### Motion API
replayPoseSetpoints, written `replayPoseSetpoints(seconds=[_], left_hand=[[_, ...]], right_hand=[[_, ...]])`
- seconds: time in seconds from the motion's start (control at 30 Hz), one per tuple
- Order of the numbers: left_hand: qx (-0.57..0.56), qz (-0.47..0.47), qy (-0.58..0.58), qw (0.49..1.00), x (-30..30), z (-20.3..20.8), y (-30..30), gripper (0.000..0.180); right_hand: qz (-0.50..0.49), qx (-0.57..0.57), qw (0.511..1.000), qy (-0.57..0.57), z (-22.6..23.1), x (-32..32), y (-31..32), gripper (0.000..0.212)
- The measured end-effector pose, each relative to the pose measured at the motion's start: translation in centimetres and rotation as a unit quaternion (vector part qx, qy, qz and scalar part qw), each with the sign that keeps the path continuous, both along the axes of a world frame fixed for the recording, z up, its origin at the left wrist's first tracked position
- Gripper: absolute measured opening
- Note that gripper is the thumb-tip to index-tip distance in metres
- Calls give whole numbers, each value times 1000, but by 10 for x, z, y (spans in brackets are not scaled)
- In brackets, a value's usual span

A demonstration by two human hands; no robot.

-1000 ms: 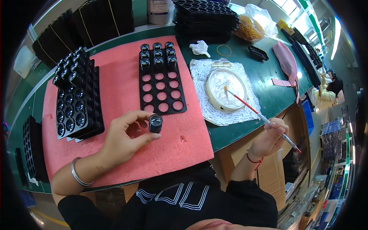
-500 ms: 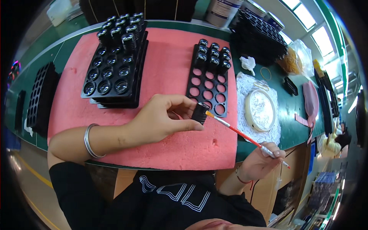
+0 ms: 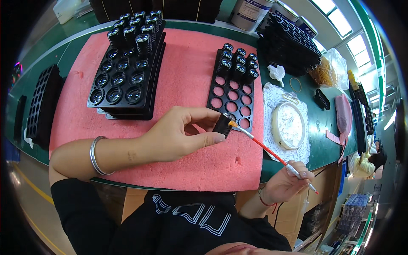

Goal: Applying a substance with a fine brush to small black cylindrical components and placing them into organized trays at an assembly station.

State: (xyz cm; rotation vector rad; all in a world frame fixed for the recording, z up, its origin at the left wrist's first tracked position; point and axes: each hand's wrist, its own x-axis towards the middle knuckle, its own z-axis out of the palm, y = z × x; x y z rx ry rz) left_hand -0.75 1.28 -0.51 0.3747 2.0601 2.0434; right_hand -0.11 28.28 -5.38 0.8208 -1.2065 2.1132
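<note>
My left hand (image 3: 172,134) pinches a black ribbed lens barrel (image 3: 221,126) between thumb and fingers, glass end tilted up, above the pink foam mat (image 3: 187,170). In my right hand (image 3: 287,183) is a slim paintbrush (image 3: 268,150) with a red and silver handle. Its amber bristles touch the barrel's upper rim. Just beyond the left hand lies a black perforated tray (image 3: 211,97). Several lens barrels (image 3: 239,69) stand in its far rows, and pink foam shows through the nearer holes.
At left on the mat, stacked black trays (image 3: 155,80) hold lenses, with upright barrels at the far end. Right of the mat, a round shallow dish (image 3: 276,129) sits on a white cloth (image 3: 268,100). Beyond are crumpled tissue (image 3: 276,73), more black trays (image 3: 289,40) and metal cans (image 3: 250,15).
The lens barrel is tilted a little more, its top leaning right. The bristles stay at its rim, and my right hand has shifted slightly left and down with the brush.
</note>
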Motion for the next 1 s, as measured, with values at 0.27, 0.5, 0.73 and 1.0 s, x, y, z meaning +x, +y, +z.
replayPoseSetpoints(seconds=[0.27, 0.5, 0.73, 1.0], left_hand=[[-11, -34, -15, 999, -3, 0, -2, 33], [-14, -35, -1, 999, 4, 15, -5, 31], [-301, 87, 241, 919, 11, 100, -47, 31], [-503, 221, 203, 811, -14, 100, -130, 32]], right_hand=[[-26, -5, 1000, -14, 0, 2, -2, 20], [-91, 2, 996, -1, -1, 1, -6, 20], [-139, -7, 990, -8, 0, 6, -3, 21], [-158, -29, 987, -32, 0, 4, -7, 20]])
